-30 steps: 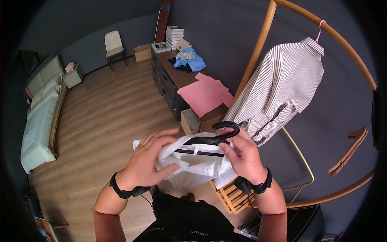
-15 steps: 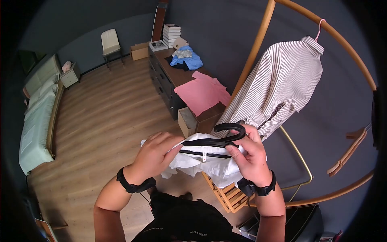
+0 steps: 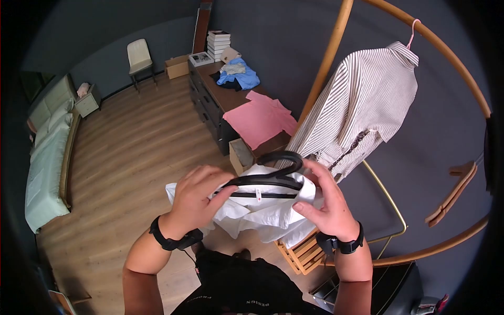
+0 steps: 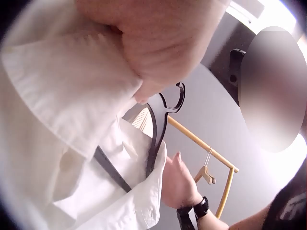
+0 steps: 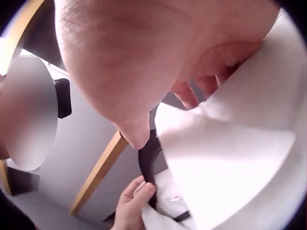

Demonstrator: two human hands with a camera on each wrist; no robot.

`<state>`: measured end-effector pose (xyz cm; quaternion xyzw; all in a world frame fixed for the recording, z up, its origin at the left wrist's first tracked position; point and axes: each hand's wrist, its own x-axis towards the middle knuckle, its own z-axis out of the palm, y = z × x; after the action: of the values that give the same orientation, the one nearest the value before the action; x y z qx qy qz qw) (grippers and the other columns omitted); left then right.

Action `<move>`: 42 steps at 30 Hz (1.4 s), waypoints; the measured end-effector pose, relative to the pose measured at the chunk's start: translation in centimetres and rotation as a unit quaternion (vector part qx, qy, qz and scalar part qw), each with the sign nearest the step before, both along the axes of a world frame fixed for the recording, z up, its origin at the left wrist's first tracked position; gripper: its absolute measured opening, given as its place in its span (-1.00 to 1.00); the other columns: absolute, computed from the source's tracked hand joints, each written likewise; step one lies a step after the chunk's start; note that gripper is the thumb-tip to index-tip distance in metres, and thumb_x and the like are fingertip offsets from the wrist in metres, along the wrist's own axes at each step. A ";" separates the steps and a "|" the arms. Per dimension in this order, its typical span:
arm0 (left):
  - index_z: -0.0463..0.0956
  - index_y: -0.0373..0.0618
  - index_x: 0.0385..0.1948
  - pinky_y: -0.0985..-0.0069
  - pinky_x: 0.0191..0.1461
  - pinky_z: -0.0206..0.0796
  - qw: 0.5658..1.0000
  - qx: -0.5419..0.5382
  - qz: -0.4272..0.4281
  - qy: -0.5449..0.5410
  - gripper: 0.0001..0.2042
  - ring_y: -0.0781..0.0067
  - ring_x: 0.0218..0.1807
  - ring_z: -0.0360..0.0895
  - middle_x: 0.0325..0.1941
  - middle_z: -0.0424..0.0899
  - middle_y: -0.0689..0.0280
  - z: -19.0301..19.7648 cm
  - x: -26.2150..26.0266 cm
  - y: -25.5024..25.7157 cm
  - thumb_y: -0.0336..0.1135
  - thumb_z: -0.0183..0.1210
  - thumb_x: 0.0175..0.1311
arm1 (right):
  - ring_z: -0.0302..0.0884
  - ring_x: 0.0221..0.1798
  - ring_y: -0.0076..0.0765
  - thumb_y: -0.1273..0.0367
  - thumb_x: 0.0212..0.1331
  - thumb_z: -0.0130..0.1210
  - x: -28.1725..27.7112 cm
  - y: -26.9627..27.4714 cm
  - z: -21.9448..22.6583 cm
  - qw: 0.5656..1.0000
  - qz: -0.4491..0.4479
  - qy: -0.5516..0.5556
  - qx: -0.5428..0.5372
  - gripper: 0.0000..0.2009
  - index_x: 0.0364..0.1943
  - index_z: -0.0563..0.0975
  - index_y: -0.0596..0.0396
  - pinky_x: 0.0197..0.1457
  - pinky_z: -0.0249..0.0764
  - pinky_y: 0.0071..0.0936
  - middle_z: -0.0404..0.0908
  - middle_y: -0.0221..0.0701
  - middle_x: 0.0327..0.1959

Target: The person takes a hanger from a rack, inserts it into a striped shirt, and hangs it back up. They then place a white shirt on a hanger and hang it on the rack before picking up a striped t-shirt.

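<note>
A white shirt hangs in front of the body on a black clothes hanger, whose hook rises out of the collar. My left hand pinches the hanger's left arm at the collar edge, thumb on the near side. On the other side, my right hand is spread beside the collar, thumb and fingers apart. In the left wrist view, that right hand stands by the collar flap with its thumb up. White cloth fills much of the right wrist view below the right palm.
A striped shirt hangs from a round wooden rack at the right, near a wooden hanger. Behind the hands, a dresser bears a pink shirt and folded clothes. A slatted wooden stool stands below.
My right hand has let go of the hanger near its hook and spread its fingers. My left hand has gone from the shirt's collar to a pinch on the hanger's arm.
</note>
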<state>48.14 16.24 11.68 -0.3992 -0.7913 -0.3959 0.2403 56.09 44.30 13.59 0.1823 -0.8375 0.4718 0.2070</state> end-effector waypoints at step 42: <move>0.41 -0.21 -0.09 0.50 -0.15 0.48 0.971 0.144 0.028 -0.189 -0.76 0.33 -0.16 0.62 -0.11 0.64 0.15 -13.0 3.5 3.5 -0.55 0.24 0.27 | 0.49 -0.30 -0.68 0.54 0.29 0.18 1.8 0.5 -3.6 0.979 -0.146 -0.127 -0.061 -0.81 -0.05 0.61 0.27 -0.20 0.46 -0.62 0.68 -0.42 -0.33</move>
<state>51.62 19.78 -1.34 -0.2557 -0.7682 -0.5669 0.1521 57.87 44.79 10.04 -0.0159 -0.8444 0.5056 0.1765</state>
